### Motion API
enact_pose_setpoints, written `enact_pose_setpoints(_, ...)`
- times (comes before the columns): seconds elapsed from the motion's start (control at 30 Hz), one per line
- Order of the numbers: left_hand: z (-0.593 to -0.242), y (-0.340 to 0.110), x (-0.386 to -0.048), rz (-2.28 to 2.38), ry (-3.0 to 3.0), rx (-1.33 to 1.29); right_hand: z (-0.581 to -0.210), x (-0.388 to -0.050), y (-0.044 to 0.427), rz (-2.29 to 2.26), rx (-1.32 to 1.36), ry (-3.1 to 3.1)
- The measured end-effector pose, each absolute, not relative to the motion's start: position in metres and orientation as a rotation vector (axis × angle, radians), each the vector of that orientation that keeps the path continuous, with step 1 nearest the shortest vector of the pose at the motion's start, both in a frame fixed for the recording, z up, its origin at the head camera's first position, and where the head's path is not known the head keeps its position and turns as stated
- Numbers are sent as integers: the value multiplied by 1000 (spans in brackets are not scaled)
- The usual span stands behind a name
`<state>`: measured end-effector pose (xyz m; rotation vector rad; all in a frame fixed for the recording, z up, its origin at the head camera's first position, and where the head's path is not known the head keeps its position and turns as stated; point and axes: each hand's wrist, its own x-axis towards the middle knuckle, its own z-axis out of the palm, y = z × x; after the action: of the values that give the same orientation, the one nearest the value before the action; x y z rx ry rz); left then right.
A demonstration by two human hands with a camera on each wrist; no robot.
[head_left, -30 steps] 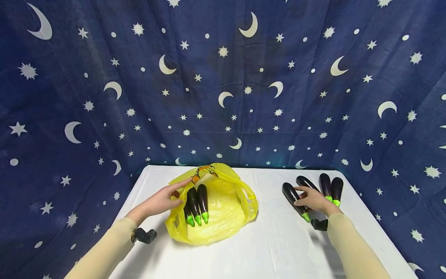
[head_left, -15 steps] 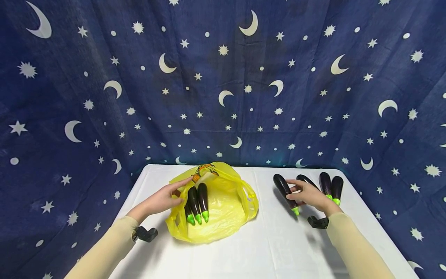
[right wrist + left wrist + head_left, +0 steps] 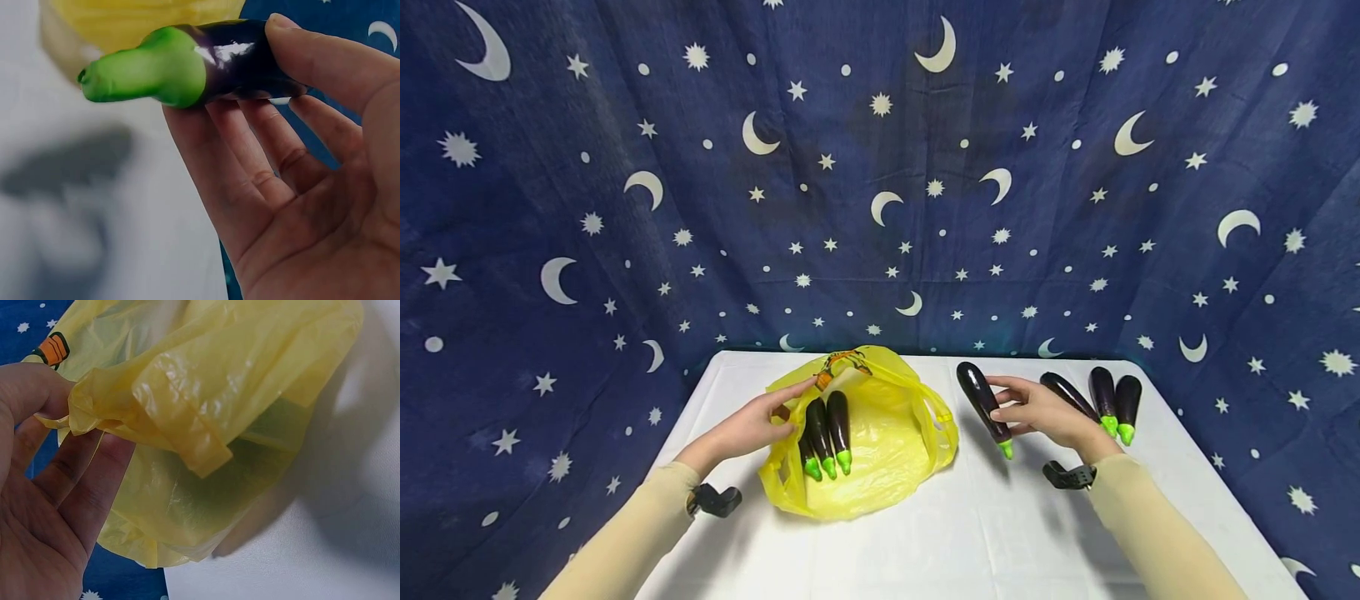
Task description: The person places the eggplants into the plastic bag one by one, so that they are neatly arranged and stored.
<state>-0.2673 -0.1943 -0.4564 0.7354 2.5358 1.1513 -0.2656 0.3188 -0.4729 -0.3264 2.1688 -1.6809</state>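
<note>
1. Eggplant (image 3: 976, 390): held off the white table (image 3: 925, 542), between the yellow bag (image 3: 880, 471) and the loose eggplants at right, apart from both. Its green stem (image 3: 137, 75) points toward the person.
2. Right hand (image 3: 1041, 410): grasping this eggplant, thumb on one side and fingers opposite, on the stem half of the body.
3. Left hand (image 3: 756, 427): pinching the bag's rim at its left side.
4. Handling, as judged: body stiff and fairly light; glossy skin probably slippery. Best hold is across the body near mid-length; the narrow stem offers less purchase.
5. Bag, as judged: thin, limp, easily folded or torn; best held by the rim.
6. Remaining stock: three bagged eggplants (image 3: 820, 433) lie side by side toward the bag's left; three loose eggplants (image 3: 1102, 393) lie on the table.
</note>
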Motion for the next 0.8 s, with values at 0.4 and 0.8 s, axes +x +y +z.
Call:
enact_pose_setpoints(0.4, -452, -194, -267, 1157, 2542, 778, -463, -262, 278, -1807, -468, 1934)
enact_pose_setpoints(0.8, -453, -195, -267, 1147, 2549, 771, -470, -262, 231, -1733, -509, 1830)
